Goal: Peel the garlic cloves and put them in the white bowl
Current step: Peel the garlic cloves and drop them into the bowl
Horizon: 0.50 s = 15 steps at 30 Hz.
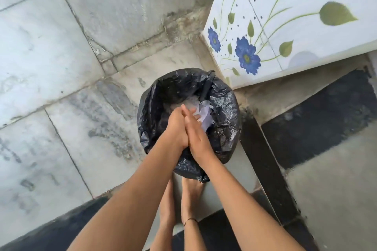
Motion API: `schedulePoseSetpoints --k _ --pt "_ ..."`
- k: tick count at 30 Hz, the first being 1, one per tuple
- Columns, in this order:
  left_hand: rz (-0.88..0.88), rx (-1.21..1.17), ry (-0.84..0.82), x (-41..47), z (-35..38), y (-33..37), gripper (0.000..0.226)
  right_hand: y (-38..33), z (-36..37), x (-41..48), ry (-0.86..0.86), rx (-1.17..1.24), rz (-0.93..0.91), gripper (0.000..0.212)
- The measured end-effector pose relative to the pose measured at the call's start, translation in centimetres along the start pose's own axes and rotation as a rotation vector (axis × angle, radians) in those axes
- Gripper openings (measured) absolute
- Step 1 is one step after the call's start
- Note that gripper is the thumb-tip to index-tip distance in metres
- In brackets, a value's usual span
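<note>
- Currently my left grip [176, 128] and right grip [201, 140] lie palm to palm, fingers straight and pressed together. Neither is clamped on anything that I can see.
- Both grips hang over the mouth of the bin [228, 98], which is lined with a black bag. Judgement: holding them here lets any loose peel on the palms drop into the bag, not onto the floor [61, 67].
- Just beyond my fingertips [183, 111], inside the bag, lie pale scraps [206, 116]. Whether they are garlic skin or paper, I cannot tell.
- Garlic cloves and white bowl: neither is in view, so their place cannot be stated. No tabletop shows either.
- Edges: the bag rim rings the grips on every side and runs closest under the wrists, where my forearms cross it. Beyond and to the right of the grips, a flower-patterned tiled block [285, 26] stands near the rim.
- Open room: left of the grips the marble floor lies open, and nothing blocks the way up.
- My feet [191, 195] stand behind the wrists, at the bin's near side; touching or just apart, I cannot tell.
- Judgement: lift the grips straight up before swinging aside, since the slack bag could snag.
</note>
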<state>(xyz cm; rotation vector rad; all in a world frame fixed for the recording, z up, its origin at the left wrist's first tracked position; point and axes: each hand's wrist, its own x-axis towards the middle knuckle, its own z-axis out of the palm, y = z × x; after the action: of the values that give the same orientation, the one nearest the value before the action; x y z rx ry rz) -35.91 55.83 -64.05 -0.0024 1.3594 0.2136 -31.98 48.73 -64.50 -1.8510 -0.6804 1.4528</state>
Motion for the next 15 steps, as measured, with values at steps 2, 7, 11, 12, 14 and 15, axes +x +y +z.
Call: schedulePoseSetpoints --k 2,7,11,12,14,15 --pt "0.082 -0.009 0.022 -0.9 0.2 0.7 0.048 1.2 0.0 1.3 -0.201 -0.286 0.089 0.063" --pt "0.038 0.012 0.127 -0.5 -2.0 1.3 0.031 -1.2 0.2 3.0 0.157 -0.086 0.145 0.042" --pt "0.018 0.031 0.038 -1.3 -0.2 2.5 0.032 1.1 1.6 2.2 -0.139 -0.163 0.099 0.051" --pt "0.049 0.049 -0.002 -1.3 0.0 2.8 0.039 1.8 1.0 2.4 -0.134 -0.212 0.208 0.050" --pt "0.109 0.117 -0.034 -1.0 -0.5 2.9 0.043 2.0 0.3 2.9 0.059 -0.208 0.278 0.039" --pt "0.098 0.169 0.018 -0.8 -1.0 2.9 0.040 1.3 0.3 2.9 0.171 -0.138 0.211 0.035"
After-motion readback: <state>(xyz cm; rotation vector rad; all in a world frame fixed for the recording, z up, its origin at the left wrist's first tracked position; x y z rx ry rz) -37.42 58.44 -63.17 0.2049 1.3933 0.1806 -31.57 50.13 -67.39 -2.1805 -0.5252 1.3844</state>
